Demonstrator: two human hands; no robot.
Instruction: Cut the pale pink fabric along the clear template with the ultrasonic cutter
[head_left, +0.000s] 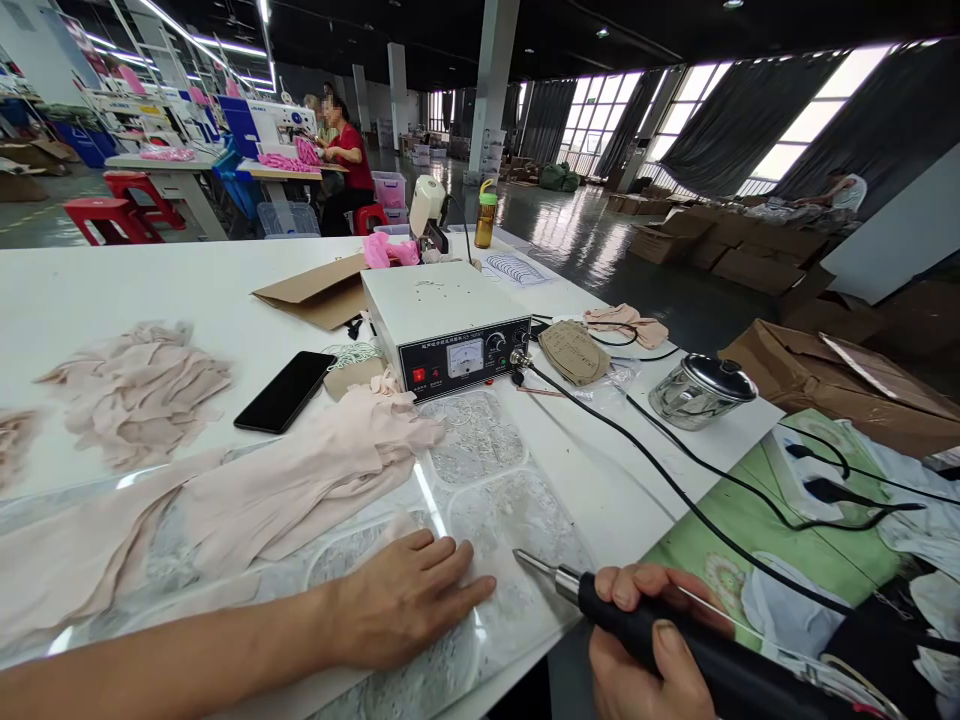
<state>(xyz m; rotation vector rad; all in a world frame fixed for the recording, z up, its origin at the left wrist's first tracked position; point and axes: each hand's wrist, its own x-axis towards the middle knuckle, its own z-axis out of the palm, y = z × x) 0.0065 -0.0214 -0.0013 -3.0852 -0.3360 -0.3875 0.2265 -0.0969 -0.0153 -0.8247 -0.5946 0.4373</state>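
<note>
My left hand point(416, 598) lies with its fingers stretched out on a clear sheet point(450, 520) over a marbled surface. A thin pale scrap of fabric point(504, 565) seems to lie under and beside its fingertips. My right hand point(652, 640) is wrapped round a black handpiece point(712, 650) with a pointed metal tip. That tip points left, close to my left fingertips; whether it touches the sheet I cannot tell. Long pale pink fabric pieces point(300, 480) spread across the sheet behind my left forearm.
A white control box point(457, 325) with a dial stands behind the sheet, its black cable running right. Around it are a phone point(285, 390), a stack of brown card templates point(574, 352) and a lidded metal cup point(701, 390). A person in red point(350, 150) sits at a sewing machine.
</note>
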